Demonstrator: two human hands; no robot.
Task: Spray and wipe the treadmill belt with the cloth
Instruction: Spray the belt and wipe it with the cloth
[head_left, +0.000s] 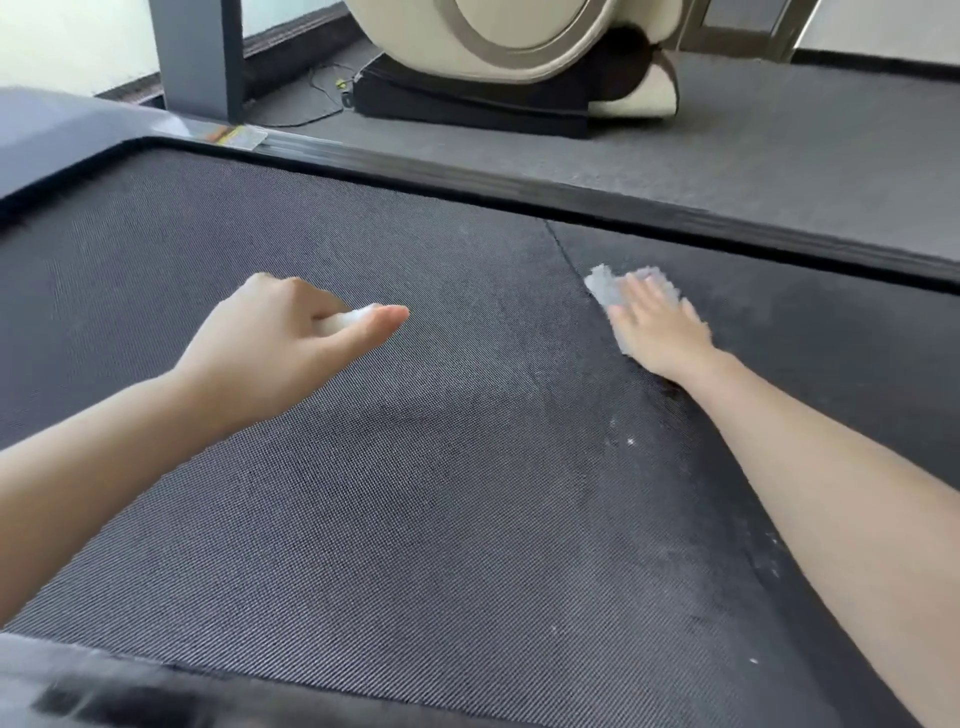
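Nearby, grey carpet (737, 150) borders the dark woven treadmill belt (415, 493).

The left grip (275, 332) curls round a white object (348, 317), mostly hidden and unidentifiable. The blurred right grip (660, 327) covers most of the cloth (602, 286). At 12 o'clock the top edge cuts off a cream machine (405, 26); at 7 o'clock lies a dark smear (104, 696) too blurred to name.
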